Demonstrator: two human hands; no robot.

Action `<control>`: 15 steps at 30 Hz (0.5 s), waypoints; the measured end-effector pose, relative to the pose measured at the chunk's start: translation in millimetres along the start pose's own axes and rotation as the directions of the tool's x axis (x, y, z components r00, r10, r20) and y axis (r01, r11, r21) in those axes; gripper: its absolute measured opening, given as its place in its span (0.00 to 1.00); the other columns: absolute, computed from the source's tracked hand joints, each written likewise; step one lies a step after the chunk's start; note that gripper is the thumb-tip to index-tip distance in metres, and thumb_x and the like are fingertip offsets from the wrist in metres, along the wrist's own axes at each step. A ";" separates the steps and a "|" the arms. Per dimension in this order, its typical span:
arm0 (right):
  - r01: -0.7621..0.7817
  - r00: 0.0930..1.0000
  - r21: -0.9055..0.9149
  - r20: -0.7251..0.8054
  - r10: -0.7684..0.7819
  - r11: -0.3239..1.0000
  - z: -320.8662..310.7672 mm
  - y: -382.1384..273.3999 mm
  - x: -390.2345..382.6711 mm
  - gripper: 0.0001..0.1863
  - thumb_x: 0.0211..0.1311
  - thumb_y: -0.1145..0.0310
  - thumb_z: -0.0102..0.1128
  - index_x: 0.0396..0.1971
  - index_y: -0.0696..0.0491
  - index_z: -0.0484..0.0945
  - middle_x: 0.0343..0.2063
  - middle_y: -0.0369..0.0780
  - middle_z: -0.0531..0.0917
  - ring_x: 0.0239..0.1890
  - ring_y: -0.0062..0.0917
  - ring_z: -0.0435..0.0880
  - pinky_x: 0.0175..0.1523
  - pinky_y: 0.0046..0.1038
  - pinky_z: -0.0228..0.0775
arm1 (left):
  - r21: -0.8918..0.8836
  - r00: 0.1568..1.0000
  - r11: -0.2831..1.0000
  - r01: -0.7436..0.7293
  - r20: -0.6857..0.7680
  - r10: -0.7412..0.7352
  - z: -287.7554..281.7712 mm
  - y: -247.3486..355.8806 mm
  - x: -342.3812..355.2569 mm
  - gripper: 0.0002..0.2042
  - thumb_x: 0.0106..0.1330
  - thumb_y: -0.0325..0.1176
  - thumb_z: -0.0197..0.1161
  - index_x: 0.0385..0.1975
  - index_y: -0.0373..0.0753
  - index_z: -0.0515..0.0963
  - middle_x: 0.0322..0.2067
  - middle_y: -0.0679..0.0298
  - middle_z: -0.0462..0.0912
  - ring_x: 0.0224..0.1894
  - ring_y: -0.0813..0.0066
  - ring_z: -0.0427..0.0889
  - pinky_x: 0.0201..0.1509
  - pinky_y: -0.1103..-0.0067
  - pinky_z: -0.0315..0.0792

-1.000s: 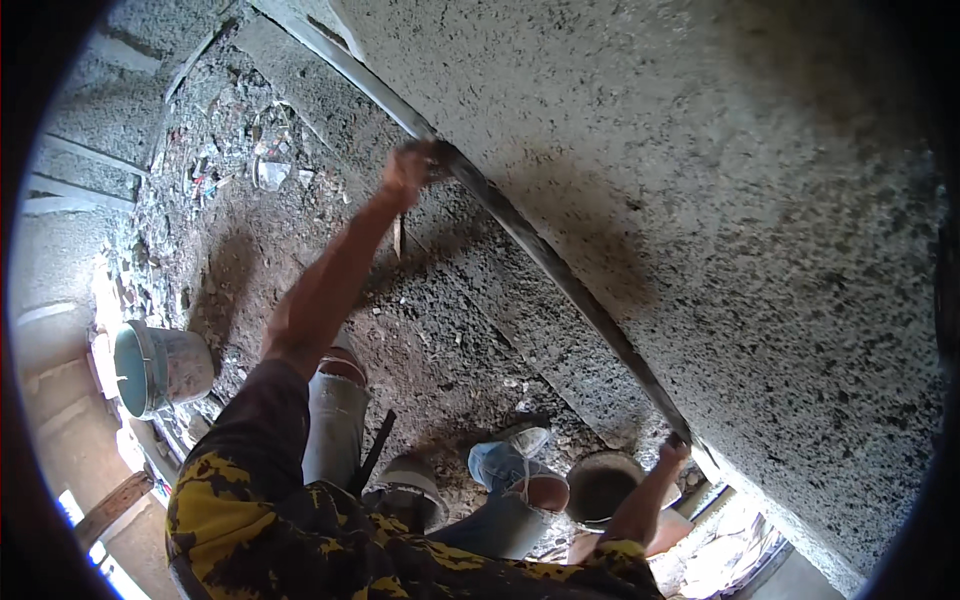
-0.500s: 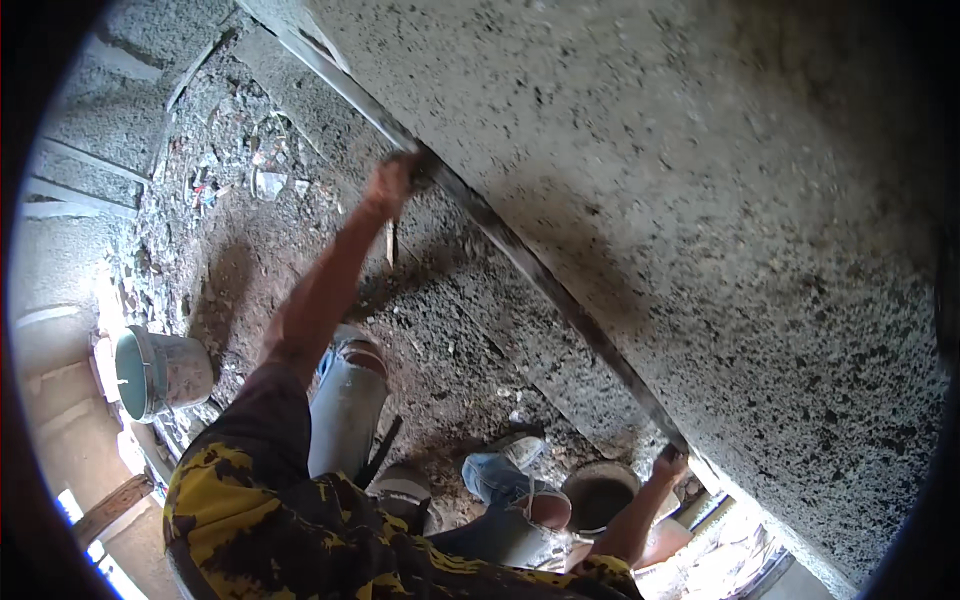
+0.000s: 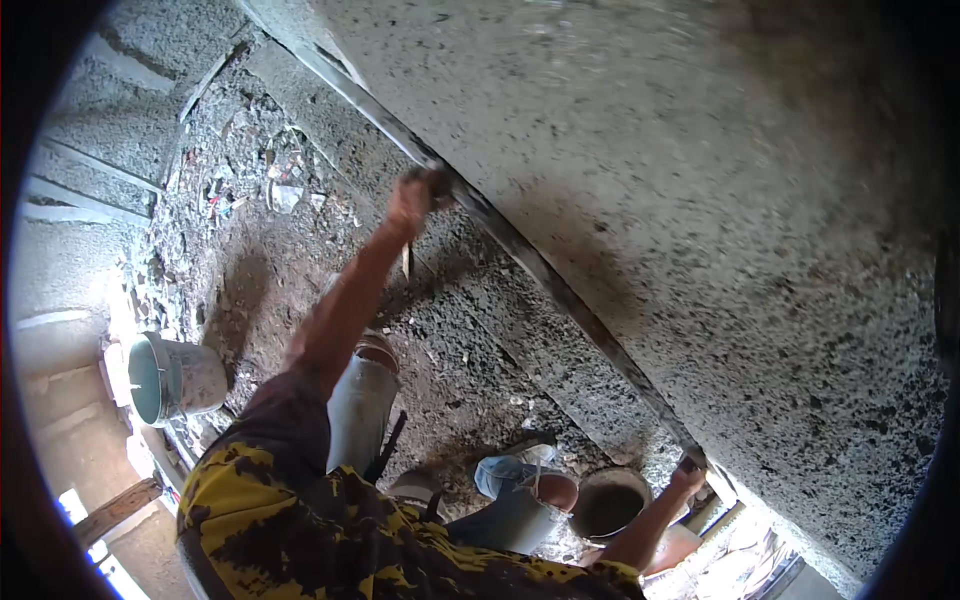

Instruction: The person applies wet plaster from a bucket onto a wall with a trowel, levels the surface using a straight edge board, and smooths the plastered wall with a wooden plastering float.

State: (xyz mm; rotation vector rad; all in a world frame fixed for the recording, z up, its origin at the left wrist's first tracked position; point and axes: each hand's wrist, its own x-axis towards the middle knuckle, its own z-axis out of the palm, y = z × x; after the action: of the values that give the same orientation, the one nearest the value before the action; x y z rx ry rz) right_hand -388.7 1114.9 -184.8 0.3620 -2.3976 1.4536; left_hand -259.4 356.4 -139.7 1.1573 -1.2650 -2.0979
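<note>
The long bar (image 3: 560,290) is lying slantwise along the rough grey wall (image 3: 740,230), and two hands are holding it there. They are gripping it far apart, probably because that is helping to stop such a long thing from wobbling. The left hand (image 3: 416,198) is curling its fingers round the bar partway along. The right hand (image 3: 688,478) is clutching it near the low end, but its fingers are looking too small to tell how tightly. A round tub (image 3: 610,503) is sitting near that hand, perhaps for easy reaching.
</note>
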 end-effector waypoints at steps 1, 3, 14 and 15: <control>0.034 0.992 -0.260 0.129 -0.001 0.965 -0.6 1.3 -5.4 0.09 0.50 0.77 0.58 0.32 0.63 0.75 0.30 0.47 0.80 0.30 0.31 0.81 0.35 0.29 0.74 | -0.120 0.997 0.991 -0.056 -0.063 0.048 -5.2 -11.6 -7.0 0.16 0.63 0.43 0.50 0.30 0.34 0.72 0.24 0.63 0.74 0.28 0.75 0.75 0.33 0.76 0.78; 0.140 0.968 -0.496 0.249 -0.014 0.857 -2.1 -19.0 -7.0 0.09 0.49 0.75 0.60 0.31 0.62 0.75 0.29 0.47 0.80 0.28 0.30 0.81 0.32 0.29 0.74 | -0.097 0.989 0.991 -0.089 -0.122 0.077 -20.5 0.4 -0.3 0.14 0.62 0.42 0.52 0.30 0.35 0.73 0.23 0.63 0.74 0.25 0.75 0.75 0.31 0.76 0.77; 0.293 0.950 -0.569 0.261 -0.170 0.768 -4.0 -7.2 -1.2 0.09 0.48 0.71 0.60 0.29 0.61 0.76 0.27 0.43 0.81 0.33 0.26 0.81 0.36 0.26 0.73 | -0.004 0.969 0.980 -0.200 0.145 0.198 -37.4 -12.6 17.5 0.16 0.65 0.44 0.48 0.33 0.36 0.73 0.26 0.63 0.78 0.28 0.77 0.78 0.32 0.79 0.75; 0.258 0.961 -0.604 0.237 -0.139 0.754 16.4 -2.2 -7.8 0.09 0.48 0.70 0.60 0.28 0.60 0.76 0.26 0.43 0.81 0.32 0.26 0.81 0.36 0.27 0.73 | -0.151 0.973 0.963 -0.224 -0.087 0.213 -28.2 -33.9 12.6 0.16 0.65 0.44 0.48 0.35 0.34 0.72 0.27 0.62 0.78 0.27 0.76 0.78 0.32 0.76 0.77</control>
State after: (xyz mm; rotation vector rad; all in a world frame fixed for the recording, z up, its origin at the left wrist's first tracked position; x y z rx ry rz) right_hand -382.9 1099.8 -193.2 0.5690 -2.7057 0.4710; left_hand -241.2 349.8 -181.3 0.9660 -1.1148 -1.9391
